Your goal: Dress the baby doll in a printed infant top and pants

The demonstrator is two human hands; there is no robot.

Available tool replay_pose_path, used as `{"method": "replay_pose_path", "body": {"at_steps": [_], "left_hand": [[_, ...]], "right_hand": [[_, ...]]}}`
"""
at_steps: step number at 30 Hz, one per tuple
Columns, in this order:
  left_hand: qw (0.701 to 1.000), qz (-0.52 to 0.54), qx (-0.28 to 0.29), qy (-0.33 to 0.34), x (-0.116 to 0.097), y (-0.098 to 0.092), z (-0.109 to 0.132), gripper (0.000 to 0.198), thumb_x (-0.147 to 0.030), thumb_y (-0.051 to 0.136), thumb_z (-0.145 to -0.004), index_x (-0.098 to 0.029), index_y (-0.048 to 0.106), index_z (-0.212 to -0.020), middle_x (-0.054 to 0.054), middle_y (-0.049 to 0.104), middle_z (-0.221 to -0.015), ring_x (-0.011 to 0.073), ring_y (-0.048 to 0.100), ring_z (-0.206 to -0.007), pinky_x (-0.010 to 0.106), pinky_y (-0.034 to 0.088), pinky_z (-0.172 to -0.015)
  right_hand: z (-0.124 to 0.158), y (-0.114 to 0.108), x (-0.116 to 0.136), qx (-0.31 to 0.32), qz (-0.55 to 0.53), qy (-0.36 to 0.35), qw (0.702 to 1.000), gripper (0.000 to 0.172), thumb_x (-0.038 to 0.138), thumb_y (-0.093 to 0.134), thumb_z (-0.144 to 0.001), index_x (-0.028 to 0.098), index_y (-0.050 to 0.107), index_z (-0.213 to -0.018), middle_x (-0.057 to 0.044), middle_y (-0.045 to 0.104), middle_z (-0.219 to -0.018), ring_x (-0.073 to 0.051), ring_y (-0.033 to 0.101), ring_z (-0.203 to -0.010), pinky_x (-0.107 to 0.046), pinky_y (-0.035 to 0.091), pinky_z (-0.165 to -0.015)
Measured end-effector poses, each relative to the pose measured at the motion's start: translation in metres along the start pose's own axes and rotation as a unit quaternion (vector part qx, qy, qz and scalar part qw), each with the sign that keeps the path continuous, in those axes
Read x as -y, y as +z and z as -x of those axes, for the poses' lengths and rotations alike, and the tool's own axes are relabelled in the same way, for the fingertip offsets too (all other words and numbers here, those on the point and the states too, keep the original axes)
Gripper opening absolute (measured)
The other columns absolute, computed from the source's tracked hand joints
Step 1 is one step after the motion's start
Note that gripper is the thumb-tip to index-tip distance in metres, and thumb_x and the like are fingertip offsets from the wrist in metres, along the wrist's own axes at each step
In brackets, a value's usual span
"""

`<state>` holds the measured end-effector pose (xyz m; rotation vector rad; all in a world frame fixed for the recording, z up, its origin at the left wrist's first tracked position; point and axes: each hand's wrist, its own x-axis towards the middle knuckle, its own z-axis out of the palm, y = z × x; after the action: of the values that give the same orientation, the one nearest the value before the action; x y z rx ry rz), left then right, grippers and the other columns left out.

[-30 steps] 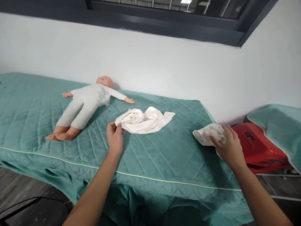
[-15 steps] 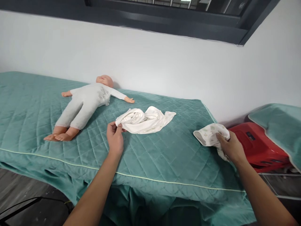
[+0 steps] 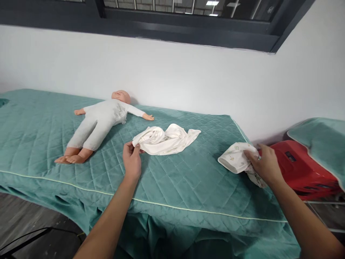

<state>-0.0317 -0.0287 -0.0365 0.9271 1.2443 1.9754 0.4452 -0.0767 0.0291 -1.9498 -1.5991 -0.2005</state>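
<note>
My left hand [image 3: 132, 158] pinches the left end of a white cloth garment [image 3: 169, 142], which lies bunched and twisted on the green quilted cover. At the right end of the bed my right hand [image 3: 265, 163] is over a small white printed garment [image 3: 235, 156] with an open cuff facing left. The right thumb touches that garment, while the fingers are spread apart above it. A bald baby doll [image 3: 104, 111] in a white bodysuit lies on its back at the left, arms outstretched and feet toward me.
The green quilted cover [image 3: 183, 187] drapes over the bed's front edge. Beyond the right end stands a red plastic object [image 3: 299, 165], partly under another green cloth [image 3: 323, 140]. A white wall [image 3: 172, 79] and dark window frame [image 3: 188, 32] rise behind.
The right fingers have loosened and spread, and the printed garment lies a little further left and flatter. My left hand keeps its pinch. The view has tilted slightly.
</note>
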Motion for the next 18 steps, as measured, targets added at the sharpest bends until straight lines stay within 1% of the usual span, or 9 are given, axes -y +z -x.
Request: {"method": "replay_pose_path", "body": {"at_steps": [1, 3, 6, 9, 11, 12, 14, 16, 18], "left_hand": [[1.000, 0.000, 0.001, 0.001, 0.000, 0.000, 0.000, 0.024, -0.038, 0.075, -0.082, -0.021, 0.062, -0.092, 0.000, 0.066, -0.082, 0.0101, 0.059, -0.062, 0.023, 0.052, -0.059], [1.000, -0.002, 0.000, 0.002, 0.000, 0.000, 0.000, 0.023, -0.038, 0.074, -0.082, -0.021, 0.062, -0.092, 0.000, 0.066, -0.082, 0.0100, 0.059, -0.062, 0.023, 0.052, -0.059], [1.000, -0.002, -0.004, 0.003, 0.000, 0.000, 0.000, 0.023, -0.038, 0.074, -0.083, -0.021, 0.062, -0.093, 0.000, 0.066, -0.083, 0.0095, 0.059, -0.062, 0.023, 0.052, -0.059], [1.000, -0.001, -0.005, 0.002, -0.001, 0.001, 0.000, 0.023, -0.037, 0.075, -0.082, -0.021, 0.062, -0.092, 0.000, 0.066, -0.083, 0.0094, 0.059, -0.062, 0.022, 0.052, -0.058], [1.000, 0.000, -0.006, 0.004, -0.001, 0.001, 0.000, 0.022, -0.037, 0.075, -0.082, -0.021, 0.062, -0.090, 0.000, 0.066, -0.082, 0.0096, 0.058, -0.061, 0.022, 0.052, -0.057], [1.000, 0.002, -0.007, 0.005, -0.001, 0.001, 0.000, 0.023, -0.038, 0.075, -0.082, -0.021, 0.062, -0.090, 0.000, 0.065, -0.082, 0.0097, 0.058, -0.061, 0.022, 0.052, -0.057], [1.000, 0.004, -0.011, 0.009, -0.001, 0.001, 0.000, 0.024, -0.038, 0.076, -0.081, -0.021, 0.062, -0.090, 0.000, 0.064, -0.081, 0.0099, 0.058, -0.062, 0.022, 0.052, -0.058], [1.000, 0.003, -0.009, 0.010, -0.002, 0.000, 0.001, 0.025, -0.040, 0.075, -0.082, -0.021, 0.062, -0.090, 0.001, 0.064, -0.082, 0.0103, 0.059, -0.064, 0.023, 0.052, -0.059], [1.000, -0.014, 0.007, 0.007, -0.004, -0.001, 0.002, 0.026, -0.043, 0.073, -0.084, -0.020, 0.064, -0.093, 0.002, 0.065, -0.084, 0.0111, 0.059, -0.065, 0.023, 0.052, -0.061]], "right_hand": [[0.003, -0.003, 0.003, -0.029, 0.023, -0.029, 0.999, 0.063, 0.056, 0.052, -0.091, 0.007, 0.056, -0.131, -0.031, 0.055, -0.135, -0.044, 0.052, -0.128, -0.054, 0.042, -0.104], [0.009, -0.009, 0.012, -0.052, 0.055, -0.060, 0.995, 0.064, 0.053, 0.051, -0.093, 0.008, 0.052, -0.138, -0.030, 0.046, -0.147, -0.044, 0.043, -0.138, -0.055, 0.037, -0.112], [0.022, -0.012, 0.034, -0.067, 0.069, -0.108, 0.989, 0.058, 0.050, 0.050, -0.096, 0.010, 0.051, -0.138, -0.027, 0.044, -0.150, -0.042, 0.041, -0.140, -0.060, 0.034, -0.114], [0.045, 0.001, 0.069, -0.085, 0.046, -0.152, 0.984, 0.051, 0.043, 0.052, -0.096, 0.015, 0.050, -0.139, -0.023, 0.042, -0.153, -0.040, 0.039, -0.142, -0.062, 0.035, -0.114], [0.063, 0.019, 0.100, -0.061, 0.022, -0.193, 0.979, 0.048, 0.035, 0.055, -0.096, 0.018, 0.049, -0.139, -0.020, 0.042, -0.154, -0.037, 0.042, -0.140, -0.059, 0.041, -0.110], [0.071, 0.029, 0.118, -0.035, 0.014, -0.224, 0.974, 0.044, 0.032, 0.053, -0.096, 0.020, 0.049, -0.139, -0.019, 0.045, -0.152, -0.035, 0.046, -0.137, -0.056, 0.044, -0.108], [0.080, 0.049, 0.154, 0.029, 0.009, -0.293, 0.956, 0.039, 0.023, 0.048, -0.098, 0.022, 0.051, -0.137, -0.014, 0.050, -0.150, -0.032, 0.050, -0.133, -0.051, 0.044, -0.108], [0.076, 0.065, 0.187, 0.058, -0.004, -0.324, 0.944, 0.039, 0.020, 0.043, -0.099, 0.020, 0.052, -0.137, -0.012, 0.054, -0.146, -0.030, 0.050, -0.132, -0.048, 0.040, -0.111], [0.062, 0.077, 0.213, 0.066, -0.017, -0.314, 0.947, 0.038, 0.022, 0.044, -0.101, 0.017, 0.052, -0.137, -0.012, 0.057, -0.142, -0.030, 0.051, -0.128, -0.047, 0.039, -0.109]]}}
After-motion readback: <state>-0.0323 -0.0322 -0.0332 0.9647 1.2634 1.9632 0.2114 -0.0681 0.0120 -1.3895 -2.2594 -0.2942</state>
